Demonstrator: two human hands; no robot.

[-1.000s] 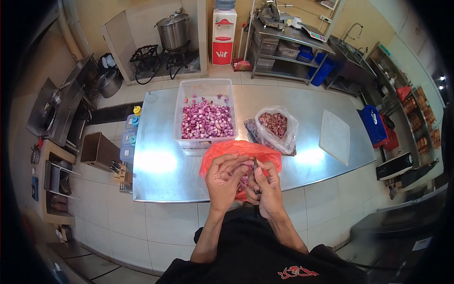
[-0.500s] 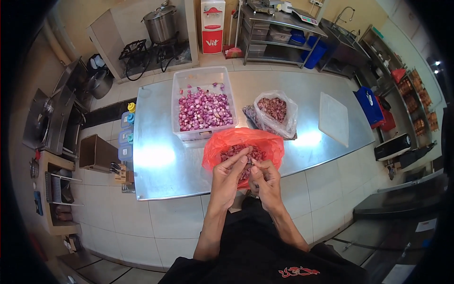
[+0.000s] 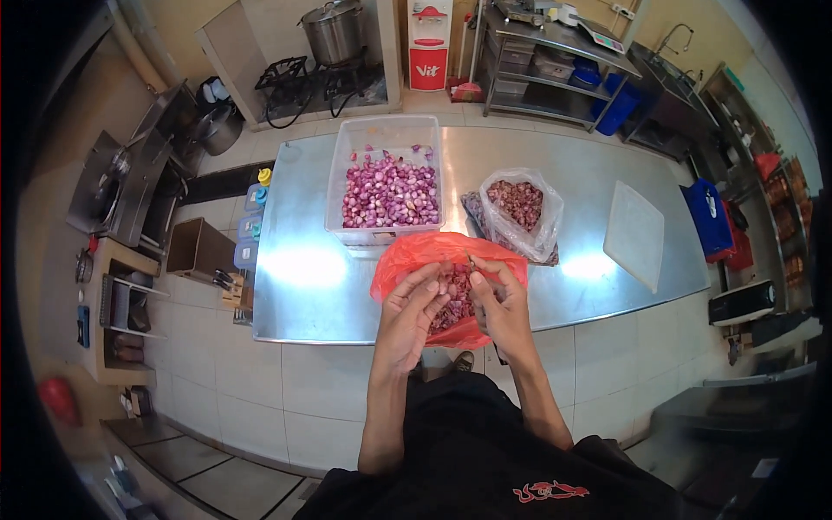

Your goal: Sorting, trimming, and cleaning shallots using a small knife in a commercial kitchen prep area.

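Note:
Over the open red plastic bag (image 3: 394, 262), my left hand (image 3: 406, 319) pinches a small reddish shallot (image 3: 445, 269) in its fingertips. My right hand (image 3: 505, 310), just beside it, is closed round what looks like a small knife (image 3: 471, 259); only a dark tip and a dark end below the palm show. Reddish shallot skins (image 3: 452, 317) fill the bag under both hands. Beyond it stands a clear plastic tub (image 3: 338, 186) holding many peeled purple shallots (image 3: 390, 191). To the right, a clear plastic bag (image 3: 555, 217) is open on brown-red unpeeled shallots (image 3: 516, 204).
All this rests on a steel table (image 3: 303, 312). A translucent lid (image 3: 634, 234) lies at its right. Bottles and lidded boxes (image 3: 248, 227) line the left edge, near a brown bin (image 3: 195, 247) and a knife block (image 3: 232, 290). A stove with a large pot (image 3: 334, 36) stands behind.
My hands have moved slightly apart, and the right one has lifted a little. The whole view has shifted, so the table sits further right in the picture.

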